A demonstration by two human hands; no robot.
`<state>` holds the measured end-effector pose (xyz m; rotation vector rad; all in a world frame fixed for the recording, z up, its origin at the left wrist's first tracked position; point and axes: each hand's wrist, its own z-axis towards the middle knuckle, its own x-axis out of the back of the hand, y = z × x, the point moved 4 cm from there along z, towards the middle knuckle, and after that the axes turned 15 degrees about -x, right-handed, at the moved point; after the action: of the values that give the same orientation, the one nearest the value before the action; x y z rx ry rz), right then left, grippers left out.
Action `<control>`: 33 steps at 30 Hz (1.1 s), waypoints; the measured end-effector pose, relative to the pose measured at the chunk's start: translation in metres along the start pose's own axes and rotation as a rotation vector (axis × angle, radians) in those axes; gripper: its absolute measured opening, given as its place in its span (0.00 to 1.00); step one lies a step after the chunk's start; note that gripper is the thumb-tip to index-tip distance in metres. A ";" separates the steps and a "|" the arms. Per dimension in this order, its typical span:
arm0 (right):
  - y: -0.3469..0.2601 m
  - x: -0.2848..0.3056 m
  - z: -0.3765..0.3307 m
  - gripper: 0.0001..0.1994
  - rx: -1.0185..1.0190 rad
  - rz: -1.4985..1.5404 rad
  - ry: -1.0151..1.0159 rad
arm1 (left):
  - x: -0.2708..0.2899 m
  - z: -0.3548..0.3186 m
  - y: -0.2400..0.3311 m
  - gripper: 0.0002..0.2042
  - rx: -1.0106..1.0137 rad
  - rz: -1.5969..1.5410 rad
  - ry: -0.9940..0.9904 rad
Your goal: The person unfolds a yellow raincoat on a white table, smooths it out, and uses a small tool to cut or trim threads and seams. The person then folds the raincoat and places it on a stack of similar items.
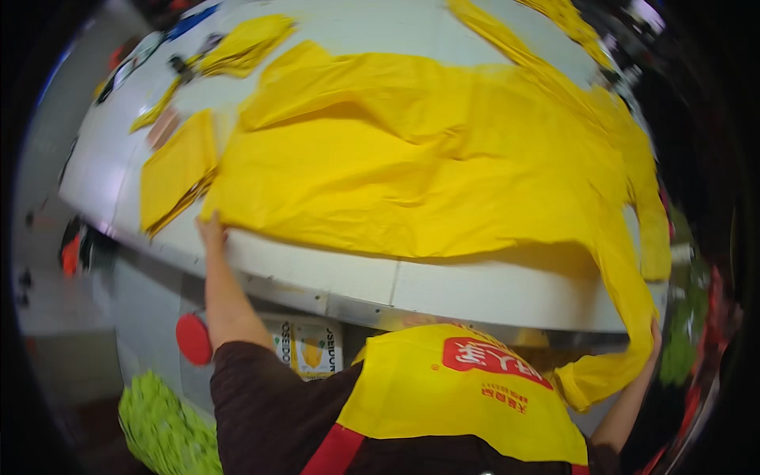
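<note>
A large sheet of yellow fabric (412,158) lies spread over a white table (317,273). My left hand (210,231) pinches the fabric's near left corner at the table's front. My right hand (654,336) is low at the right, below the table edge, gripping the part of the fabric that hangs down off the table's right side. A yellow apron with a red patch (459,388) covers my chest.
A stack of folded yellow pieces (176,170) lies on the table's left end, with more yellow cloth (241,46) behind it. Under the table are a cardboard box (313,348), a red round object (192,338) and a green bundle (162,427).
</note>
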<state>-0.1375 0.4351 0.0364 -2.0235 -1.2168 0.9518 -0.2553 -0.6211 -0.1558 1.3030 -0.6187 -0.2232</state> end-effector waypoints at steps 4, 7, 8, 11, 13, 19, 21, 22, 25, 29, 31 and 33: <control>0.038 0.009 0.020 0.20 -0.505 -0.319 0.360 | -0.005 0.006 0.015 0.33 0.136 0.037 -0.189; 0.039 -0.014 0.030 0.20 -0.476 -0.265 0.343 | -0.003 0.021 0.007 0.25 0.209 0.107 -0.290; 0.036 -0.024 0.037 0.20 -0.443 -0.211 0.315 | -0.003 0.032 0.000 0.23 0.268 0.160 -0.363; 0.008 -0.009 0.074 0.21 -0.431 -0.179 0.268 | -0.041 0.075 0.019 0.18 -0.190 0.606 -0.472; -0.046 0.021 0.173 0.22 -0.204 -0.312 0.292 | 0.006 0.189 0.040 0.17 -0.688 1.091 -0.472; -0.226 0.075 0.086 0.22 0.177 0.009 0.038 | 0.022 0.305 0.247 0.10 -0.236 -0.651 0.066; -0.216 0.094 0.058 0.22 0.174 -0.009 0.138 | 0.067 0.302 0.226 0.10 -0.157 -0.393 -0.006; -0.201 0.094 0.051 0.22 0.149 -0.036 0.151 | 0.096 0.293 0.206 0.10 -0.066 -0.297 -0.052; -0.155 0.068 -0.014 0.21 0.035 -0.146 0.282 | 0.046 0.190 0.113 0.11 0.264 -0.267 -0.238; -0.079 0.091 0.001 0.21 -0.159 -0.145 0.269 | 0.104 0.122 0.035 0.18 0.256 -0.359 -0.056; -0.038 0.114 -0.007 0.20 -0.253 -0.109 0.340 | 0.074 0.064 0.024 0.20 0.210 -0.404 -0.005; 0.003 0.130 0.003 0.21 -0.359 -0.041 0.420 | 0.095 0.042 -0.014 0.22 0.333 -0.467 0.053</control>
<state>-0.0957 0.5519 -0.0029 -2.3087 -1.2454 0.2707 -0.1978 -0.7060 -0.1349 1.7629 -0.3036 -0.4808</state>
